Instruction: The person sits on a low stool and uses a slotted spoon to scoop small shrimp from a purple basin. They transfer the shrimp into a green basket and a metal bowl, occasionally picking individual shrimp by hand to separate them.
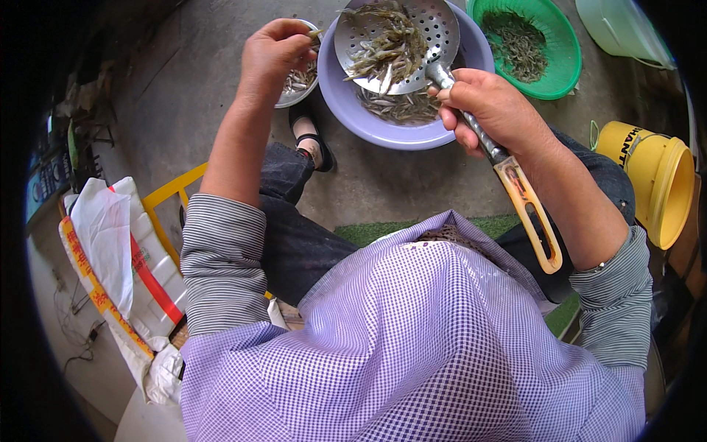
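My right hand (489, 113) grips the metal shaft of a perforated skimmer (442, 25), whose yellowish plastic handle end points back toward me. A heap of small shrimp and silvery fish (389, 47) lies in the skimmer's bowl. Beneath it, a purple basin (353, 119) contains more of the small catch. Between thumb and forefinger, my left hand (276, 52) pinches a small greenish thing (315, 33), apparently a shrimp, mostly hidden by the fingers. That hand is over a white bowl (293, 101) with small silvery fish (300, 80) inside, left of the basin.
A green mesh colander (569, 69) with shrimp sits right of the basin. Beyond it stands a translucent bucket (618, 27). A yellow bucket (635, 166) lies tipped on the right. White foam boards (146, 243) lean beside a yellow metal frame (174, 185) on the left.
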The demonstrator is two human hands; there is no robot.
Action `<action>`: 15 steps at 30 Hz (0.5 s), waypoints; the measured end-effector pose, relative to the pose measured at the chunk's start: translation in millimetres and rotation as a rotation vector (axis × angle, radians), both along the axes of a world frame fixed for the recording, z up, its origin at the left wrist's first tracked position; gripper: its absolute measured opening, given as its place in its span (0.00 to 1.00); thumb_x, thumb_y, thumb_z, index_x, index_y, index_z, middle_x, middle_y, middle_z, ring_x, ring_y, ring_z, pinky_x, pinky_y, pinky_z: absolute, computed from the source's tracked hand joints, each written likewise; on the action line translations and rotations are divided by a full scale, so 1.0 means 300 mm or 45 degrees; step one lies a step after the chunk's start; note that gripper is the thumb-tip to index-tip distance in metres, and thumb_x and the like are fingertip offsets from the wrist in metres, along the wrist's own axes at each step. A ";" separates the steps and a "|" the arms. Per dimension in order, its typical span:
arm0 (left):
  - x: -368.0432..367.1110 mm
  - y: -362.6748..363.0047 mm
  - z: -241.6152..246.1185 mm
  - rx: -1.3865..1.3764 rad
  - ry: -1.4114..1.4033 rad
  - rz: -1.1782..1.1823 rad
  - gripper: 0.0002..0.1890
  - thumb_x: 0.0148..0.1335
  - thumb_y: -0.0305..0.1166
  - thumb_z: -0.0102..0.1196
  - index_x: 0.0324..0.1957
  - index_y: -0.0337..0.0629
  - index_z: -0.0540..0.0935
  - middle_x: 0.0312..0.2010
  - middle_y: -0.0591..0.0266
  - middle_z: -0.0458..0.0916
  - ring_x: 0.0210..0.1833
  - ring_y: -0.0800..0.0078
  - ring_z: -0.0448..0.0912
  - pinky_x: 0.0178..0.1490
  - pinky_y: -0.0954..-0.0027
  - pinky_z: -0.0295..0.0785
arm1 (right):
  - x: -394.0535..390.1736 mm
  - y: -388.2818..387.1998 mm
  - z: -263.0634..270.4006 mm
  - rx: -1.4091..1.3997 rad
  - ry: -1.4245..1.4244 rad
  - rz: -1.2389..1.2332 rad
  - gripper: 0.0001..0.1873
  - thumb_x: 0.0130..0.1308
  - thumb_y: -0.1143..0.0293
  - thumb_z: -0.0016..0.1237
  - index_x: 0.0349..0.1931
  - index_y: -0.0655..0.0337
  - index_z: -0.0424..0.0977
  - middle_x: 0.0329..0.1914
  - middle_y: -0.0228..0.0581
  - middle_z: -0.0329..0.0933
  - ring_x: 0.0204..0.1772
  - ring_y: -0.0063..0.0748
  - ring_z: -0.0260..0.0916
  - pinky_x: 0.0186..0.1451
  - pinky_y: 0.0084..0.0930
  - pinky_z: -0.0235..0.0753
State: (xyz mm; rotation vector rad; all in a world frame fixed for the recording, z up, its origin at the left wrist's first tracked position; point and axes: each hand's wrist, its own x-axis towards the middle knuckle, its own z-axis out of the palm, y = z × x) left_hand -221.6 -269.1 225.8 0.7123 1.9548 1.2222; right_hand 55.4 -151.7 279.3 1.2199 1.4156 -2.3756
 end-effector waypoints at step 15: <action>0.112 0.038 0.026 0.199 0.921 -0.595 0.10 0.51 0.24 0.59 0.38 0.42 0.83 0.33 0.60 0.80 0.35 0.60 0.81 0.40 0.66 0.75 | -0.005 -0.009 -0.003 0.053 -0.042 0.042 0.09 0.64 0.68 0.43 0.28 0.64 0.69 0.18 0.32 0.72 0.14 0.17 0.65 0.15 0.18 0.65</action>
